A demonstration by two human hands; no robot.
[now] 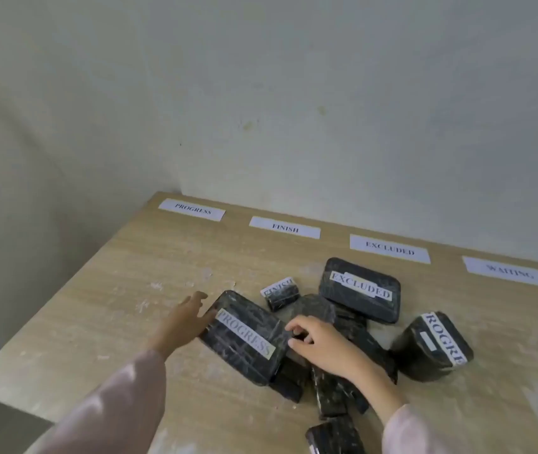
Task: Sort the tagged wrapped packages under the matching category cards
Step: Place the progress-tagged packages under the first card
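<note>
Black plastic wrap is covering every package in the heap that is sitting toward the near right of the wooden counter [103, 290], and the large package tagged PROGRESS [244, 337] is lying at the heap's left edge, propped on smaller bundles beneath it. The left hand [187, 317] is pressing its spread fingers flat against that package's left side, while the right hand [320, 344] is resting curled at its right end, fingertips touching the wrap; the hands are standing apart with the package between them, bracketing it rather than lifting it, and no firm clamp is showing. Judging by this, the step in hand is taking up the first PROGRESS package, and nothing is lying under any card yet. The next move is calling for a two-sided lift and a carry toward the far left corner, where the PROGRESS card [192, 209] is lying along the far edge; the FINISH card [284, 227], EXCLUDED card [389, 249] and WAITING card [510, 272] are following it rightward. Behind the hands the EXCLUDED package [361, 288], a small FINISH package [281, 293] and a second PROGRESS package [433, 345] are waiting.
</note>
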